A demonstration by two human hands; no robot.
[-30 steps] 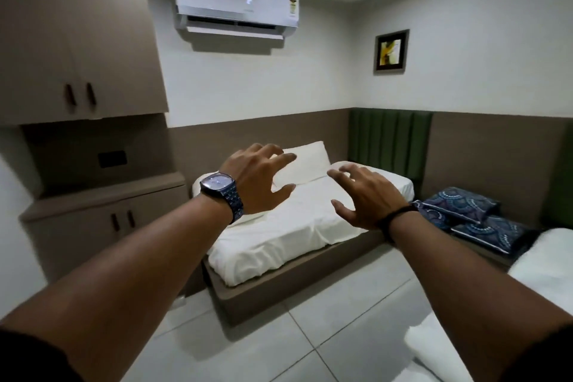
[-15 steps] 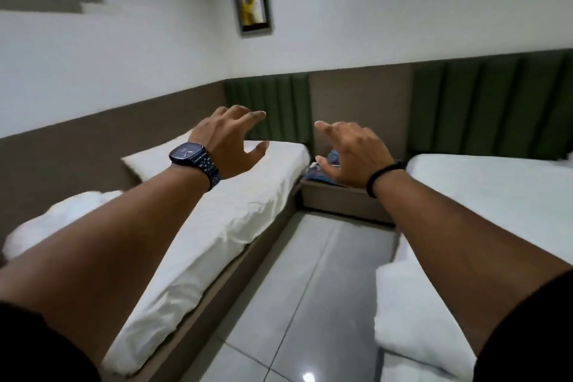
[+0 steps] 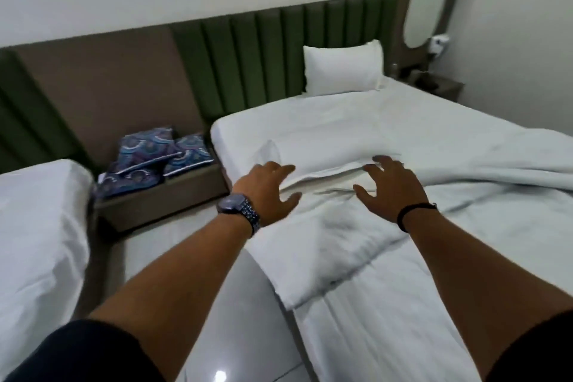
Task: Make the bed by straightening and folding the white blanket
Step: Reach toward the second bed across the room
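Note:
A rumpled white blanket (image 3: 341,236) lies bunched across the middle of the right-hand bed (image 3: 387,329), one corner hanging toward the bed's left edge. My left hand (image 3: 268,187), with a dark watch on its wrist, hovers with spread fingers over the blanket's folded upper edge. My right hand (image 3: 392,187), a black band on the wrist, is stretched out beside it over the same fold, fingers apart. Neither hand holds any cloth. A white pillow (image 3: 341,67) leans against the green headboard (image 3: 263,56).
A second white bed (image 3: 37,226) stands at the left, with a strip of tiled floor (image 3: 235,313) between the two. Blue patterned cushions (image 3: 158,158) sit on a low brown ledge against the wall. A bedside shelf (image 3: 440,84) is at the far right.
My view has swung right from the left bed to the right bed. Both hands have come down to just over the bunched blanket, still spread and holding nothing.

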